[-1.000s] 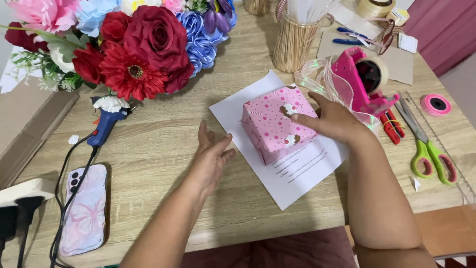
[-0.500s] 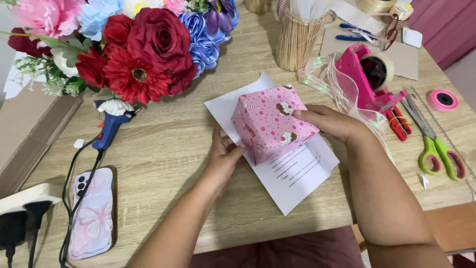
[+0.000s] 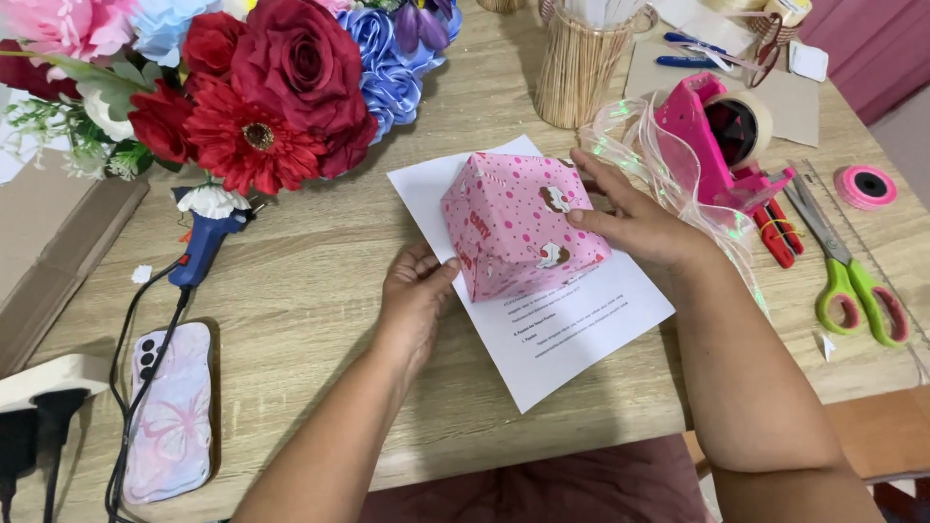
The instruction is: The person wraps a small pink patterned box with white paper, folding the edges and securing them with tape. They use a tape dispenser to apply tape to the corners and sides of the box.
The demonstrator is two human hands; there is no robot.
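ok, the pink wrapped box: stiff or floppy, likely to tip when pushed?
Pink wrapped box probably rigid: its edges stay crisp between the left hand and right hand. It looks light, tilted up on one edge. The paper sheet beneath may let it slide.

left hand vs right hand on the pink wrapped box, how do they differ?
The left hand grips the pink wrapped box at its near lower corner, thumb on the box's side; the right hand lies across its top right, fingers spread flat. The left hand sits over bare table, the right hand beside the clear ribbon. Both are bare and touch the box, which is tilted up over the white sheet.
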